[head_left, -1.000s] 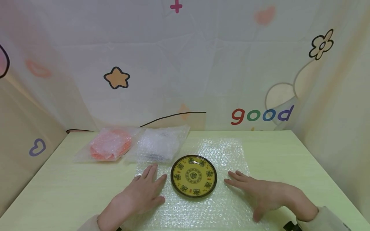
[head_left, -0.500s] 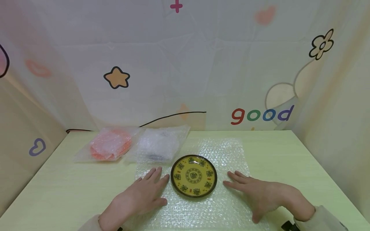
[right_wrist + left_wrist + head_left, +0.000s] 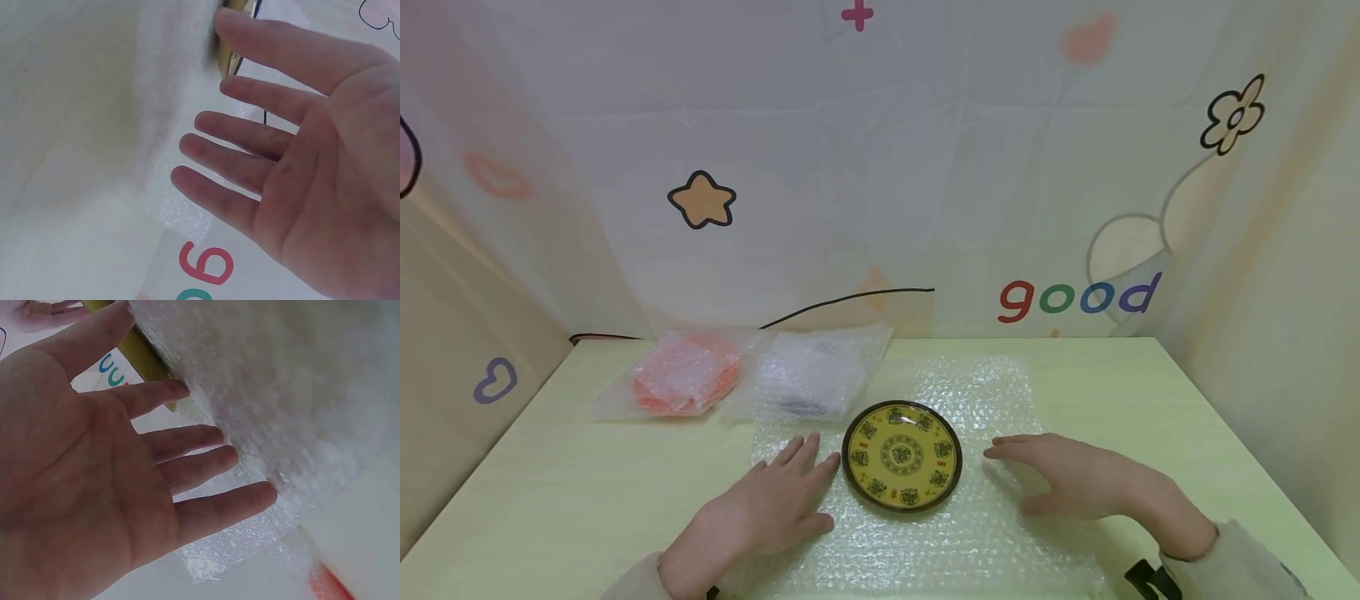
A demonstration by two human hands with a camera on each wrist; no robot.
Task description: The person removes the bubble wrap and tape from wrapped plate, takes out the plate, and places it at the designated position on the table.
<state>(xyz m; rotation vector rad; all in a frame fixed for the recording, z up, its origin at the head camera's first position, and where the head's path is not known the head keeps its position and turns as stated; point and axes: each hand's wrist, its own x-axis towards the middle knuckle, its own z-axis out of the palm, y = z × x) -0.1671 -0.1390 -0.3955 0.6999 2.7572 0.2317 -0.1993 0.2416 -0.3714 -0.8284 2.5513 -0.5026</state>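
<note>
A round yellow plate (image 3: 902, 456) with a dark rim and dark printed motifs lies on a flat sheet of bubble wrap (image 3: 955, 550). Left of the plate, my left hand (image 3: 767, 508) spreads its fingers, the tips touching the bubble wrap; its index fingertip is close beside the rim. On the other side, my right hand (image 3: 1086, 479) is held above the sheet's right part, fingers extended toward the plate and apart from it. In the right wrist view, the fingers (image 3: 219, 206) look straight with nothing in them. The left wrist view shows the fingertips (image 3: 265, 494) at the bubble wrap.
At the back left of the pale green table (image 3: 1150, 400) lie a bubble-wrapped pink item (image 3: 687, 375) and a bubble-wrapped whitish item (image 3: 808, 375). The whitish packet overlaps the sheet's far left corner. A printed curtain (image 3: 880, 167) stands behind and at both sides.
My right hand has risen off the sheet, its thumb moving up toward the fingers. Earlier, my left hand slid slightly right, toward the plate. The plate has stayed in place.
</note>
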